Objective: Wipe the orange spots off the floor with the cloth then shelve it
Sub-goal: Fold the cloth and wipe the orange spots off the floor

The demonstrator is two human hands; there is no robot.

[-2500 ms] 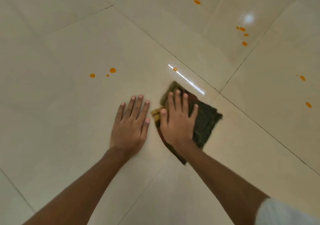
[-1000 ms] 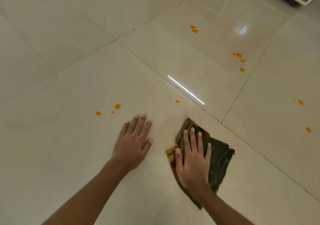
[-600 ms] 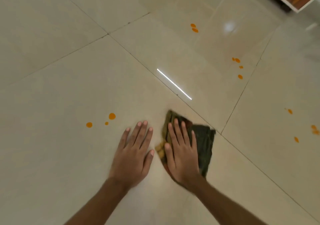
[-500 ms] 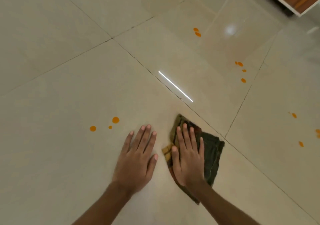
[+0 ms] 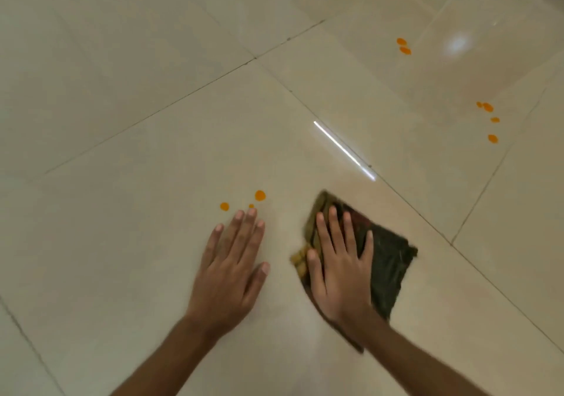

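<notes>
A folded dark green and yellow cloth (image 5: 387, 261) lies on the cream tiled floor (image 5: 122, 243). My right hand (image 5: 338, 270) presses flat on its left half, fingers spread. My left hand (image 5: 232, 267) rests flat on the bare tile to the left of the cloth, holding nothing. Three orange spots (image 5: 260, 195) sit just beyond my left fingertips, left of the cloth's far corner. Two more orange spots (image 5: 403, 46) lie far ahead, and a cluster of several orange spots (image 5: 488, 120) is at the far right.
Dark grout lines (image 5: 412, 209) cross the floor; one runs diagonally just right of the cloth. A bright light streak (image 5: 345, 150) reflects on the tile beyond the cloth. A round glare (image 5: 457, 42) shines at the top right.
My right hand slid the cloth forward over the single spot near the light streak; that spot is gone. My left hand has shifted closer to the three spots.
</notes>
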